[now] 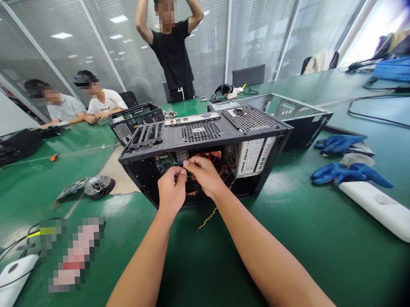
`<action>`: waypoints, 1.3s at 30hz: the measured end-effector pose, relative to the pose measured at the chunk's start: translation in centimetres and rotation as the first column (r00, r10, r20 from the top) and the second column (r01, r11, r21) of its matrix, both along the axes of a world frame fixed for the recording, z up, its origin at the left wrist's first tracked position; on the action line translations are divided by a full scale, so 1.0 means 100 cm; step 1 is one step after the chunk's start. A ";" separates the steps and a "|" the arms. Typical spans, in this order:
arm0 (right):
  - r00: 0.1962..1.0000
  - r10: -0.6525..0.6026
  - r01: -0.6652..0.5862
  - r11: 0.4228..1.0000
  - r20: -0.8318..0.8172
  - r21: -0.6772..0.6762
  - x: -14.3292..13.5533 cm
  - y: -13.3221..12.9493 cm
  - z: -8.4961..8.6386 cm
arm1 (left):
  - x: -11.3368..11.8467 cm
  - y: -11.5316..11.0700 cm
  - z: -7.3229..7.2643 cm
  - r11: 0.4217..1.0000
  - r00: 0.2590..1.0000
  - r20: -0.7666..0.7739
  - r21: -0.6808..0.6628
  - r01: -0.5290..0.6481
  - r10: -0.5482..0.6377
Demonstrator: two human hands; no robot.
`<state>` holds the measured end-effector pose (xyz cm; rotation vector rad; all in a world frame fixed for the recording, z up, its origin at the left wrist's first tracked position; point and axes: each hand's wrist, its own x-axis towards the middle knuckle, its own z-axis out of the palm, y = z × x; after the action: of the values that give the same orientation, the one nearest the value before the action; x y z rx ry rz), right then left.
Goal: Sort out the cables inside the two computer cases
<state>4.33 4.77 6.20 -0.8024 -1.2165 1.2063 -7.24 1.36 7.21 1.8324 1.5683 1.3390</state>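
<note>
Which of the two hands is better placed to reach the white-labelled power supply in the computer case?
Probably the right hand: at the open side of the computer case, it is nearer to the power supply. The left hand is farther away.

Whatever the left hand and right hand have in their grip is too small to tell, and they hide part of the circuit board inside the computer case. Toward the near left corner of the desk, a flat item is blurred into blocks. The picture's sides cut off a white device there and a second white device toward the desk's right edge.
</note>
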 end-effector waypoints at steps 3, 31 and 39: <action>1.000 -0.030 0.030 1.000 0.009 -0.008 0.000 0.000 0.001 | 0.001 -0.002 0.000 0.991 0.990 -0.133 0.126 -0.039 0.056; 0.998 -0.023 0.023 1.000 0.054 0.002 0.003 -0.001 0.003 | -0.001 -0.005 0.004 0.955 0.918 -0.352 0.285 -0.080 0.182; 0.998 -0.021 0.021 1.000 0.055 0.000 0.003 0.000 0.002 | -0.002 -0.005 0.004 0.952 0.912 -0.357 0.292 -0.095 0.201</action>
<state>4.62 4.80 6.36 -0.8517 -1.2501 1.1739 -7.43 0.88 7.58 2.2949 1.8258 1.3772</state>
